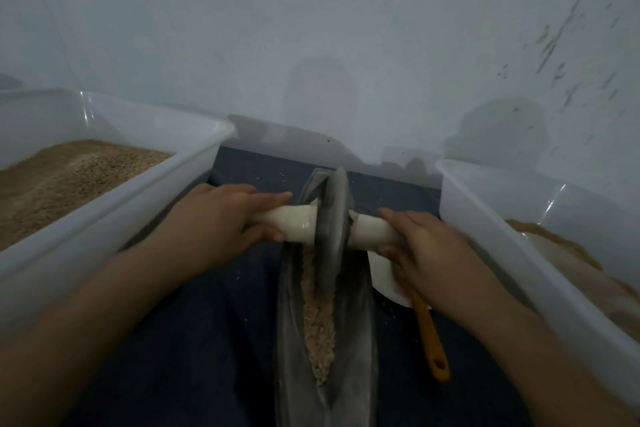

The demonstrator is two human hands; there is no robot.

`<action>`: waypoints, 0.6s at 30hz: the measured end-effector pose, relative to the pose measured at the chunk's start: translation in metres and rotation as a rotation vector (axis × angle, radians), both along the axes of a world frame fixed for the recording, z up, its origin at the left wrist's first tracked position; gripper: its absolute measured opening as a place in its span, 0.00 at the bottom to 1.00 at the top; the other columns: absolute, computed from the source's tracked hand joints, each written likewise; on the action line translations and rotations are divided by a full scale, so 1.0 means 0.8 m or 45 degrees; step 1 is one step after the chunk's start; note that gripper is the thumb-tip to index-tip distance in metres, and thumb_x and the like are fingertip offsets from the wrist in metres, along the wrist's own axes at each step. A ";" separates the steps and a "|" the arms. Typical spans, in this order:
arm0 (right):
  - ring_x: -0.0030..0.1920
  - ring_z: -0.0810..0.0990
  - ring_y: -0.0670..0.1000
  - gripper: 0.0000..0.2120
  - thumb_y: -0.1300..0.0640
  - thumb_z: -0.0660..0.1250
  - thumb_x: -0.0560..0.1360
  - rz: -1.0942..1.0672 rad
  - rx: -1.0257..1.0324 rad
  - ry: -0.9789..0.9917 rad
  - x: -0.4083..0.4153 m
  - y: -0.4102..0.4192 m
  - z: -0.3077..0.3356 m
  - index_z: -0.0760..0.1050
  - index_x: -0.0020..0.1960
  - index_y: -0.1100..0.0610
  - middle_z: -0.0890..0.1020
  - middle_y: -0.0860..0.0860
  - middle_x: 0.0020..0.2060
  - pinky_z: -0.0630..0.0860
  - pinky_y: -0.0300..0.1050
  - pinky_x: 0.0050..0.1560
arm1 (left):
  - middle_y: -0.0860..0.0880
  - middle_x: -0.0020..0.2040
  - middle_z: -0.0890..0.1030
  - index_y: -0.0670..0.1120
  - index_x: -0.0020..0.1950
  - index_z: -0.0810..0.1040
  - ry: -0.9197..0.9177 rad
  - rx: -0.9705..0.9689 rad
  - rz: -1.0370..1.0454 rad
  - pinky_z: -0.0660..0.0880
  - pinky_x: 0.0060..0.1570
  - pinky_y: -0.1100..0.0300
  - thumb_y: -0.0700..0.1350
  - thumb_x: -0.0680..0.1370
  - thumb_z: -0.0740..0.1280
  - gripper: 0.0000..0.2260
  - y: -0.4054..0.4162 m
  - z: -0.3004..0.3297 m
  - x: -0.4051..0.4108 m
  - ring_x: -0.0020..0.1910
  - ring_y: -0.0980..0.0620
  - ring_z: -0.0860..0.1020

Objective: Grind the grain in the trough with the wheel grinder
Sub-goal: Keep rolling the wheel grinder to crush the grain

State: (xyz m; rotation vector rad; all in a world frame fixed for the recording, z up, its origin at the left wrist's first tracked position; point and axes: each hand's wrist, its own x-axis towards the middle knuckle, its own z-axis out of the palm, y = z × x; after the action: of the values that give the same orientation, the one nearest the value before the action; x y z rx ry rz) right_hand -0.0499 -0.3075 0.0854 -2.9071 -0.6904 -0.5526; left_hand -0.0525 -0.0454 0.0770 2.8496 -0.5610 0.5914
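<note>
A long grey boat-shaped trough [356, 333] lies lengthwise on the dark cloth, with pale crushed grain [320, 326] along its groove. The grey grinding wheel [333, 215] stands upright in the far part of the trough, on a white axle handle [294, 224] that sticks out both sides. My left hand [221, 218] grips the left end of the handle. My right hand [420, 246] grips the right end. The grain under the wheel is hidden.
A clear plastic bin [194, 163] with brown grain stands at the left. Another clear bin [491, 215] with tan material stands at the right. An orange-handled tool [431, 340] and a white dish [382, 274] lie right of the trough. A pale wall rises close behind.
</note>
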 end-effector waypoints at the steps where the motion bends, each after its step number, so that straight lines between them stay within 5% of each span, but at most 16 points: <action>1: 0.64 0.65 0.45 0.26 0.47 0.57 0.79 -0.038 -0.045 -0.066 0.004 0.002 -0.006 0.55 0.75 0.51 0.69 0.46 0.67 0.57 0.34 0.57 | 0.57 0.58 0.75 0.63 0.72 0.58 -0.111 0.046 0.035 0.62 0.49 0.63 0.64 0.74 0.57 0.27 -0.002 -0.007 0.004 0.56 0.56 0.73; 4: 0.64 0.65 0.45 0.27 0.45 0.54 0.80 -0.046 -0.125 -0.100 0.005 0.003 -0.011 0.53 0.75 0.51 0.68 0.46 0.66 0.56 0.34 0.59 | 0.57 0.52 0.75 0.62 0.72 0.59 -0.126 0.007 -0.021 0.61 0.46 0.63 0.63 0.73 0.58 0.27 0.001 -0.009 0.009 0.52 0.57 0.73; 9: 0.52 0.72 0.44 0.14 0.44 0.60 0.76 0.100 -0.116 0.254 -0.021 -0.007 0.023 0.69 0.60 0.45 0.75 0.43 0.51 0.66 0.38 0.48 | 0.70 0.48 0.75 0.76 0.58 0.64 0.436 -0.230 -0.240 0.67 0.45 0.71 0.76 0.62 0.56 0.25 0.019 0.017 -0.009 0.48 0.71 0.74; 12: 0.40 0.74 0.39 0.07 0.41 0.63 0.74 0.193 -0.126 0.461 -0.039 -0.016 0.042 0.71 0.48 0.42 0.76 0.43 0.38 0.66 0.36 0.37 | 0.71 0.47 0.79 0.78 0.56 0.67 0.645 -0.250 -0.414 0.68 0.43 0.75 0.76 0.62 0.58 0.22 0.027 0.030 -0.019 0.46 0.72 0.76; 16: 0.39 0.74 0.40 0.06 0.41 0.62 0.74 0.157 -0.086 0.478 -0.036 -0.015 0.040 0.70 0.47 0.42 0.76 0.43 0.38 0.65 0.36 0.37 | 0.71 0.51 0.78 0.78 0.55 0.67 0.654 -0.261 -0.374 0.69 0.49 0.72 0.77 0.62 0.57 0.22 0.023 0.030 -0.020 0.50 0.72 0.74; 18: 0.44 0.72 0.40 0.10 0.43 0.61 0.76 0.094 -0.076 0.329 -0.025 -0.009 0.027 0.71 0.56 0.42 0.75 0.42 0.45 0.65 0.36 0.42 | 0.70 0.50 0.74 0.77 0.57 0.64 0.522 -0.215 -0.240 0.67 0.47 0.69 0.76 0.63 0.54 0.23 0.016 0.022 -0.014 0.49 0.70 0.73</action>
State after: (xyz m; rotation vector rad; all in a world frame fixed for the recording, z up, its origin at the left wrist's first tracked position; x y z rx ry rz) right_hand -0.0695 -0.3143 0.1069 -2.9178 -0.7834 -0.1461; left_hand -0.0636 -0.0323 0.0948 2.6099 -0.6569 0.0173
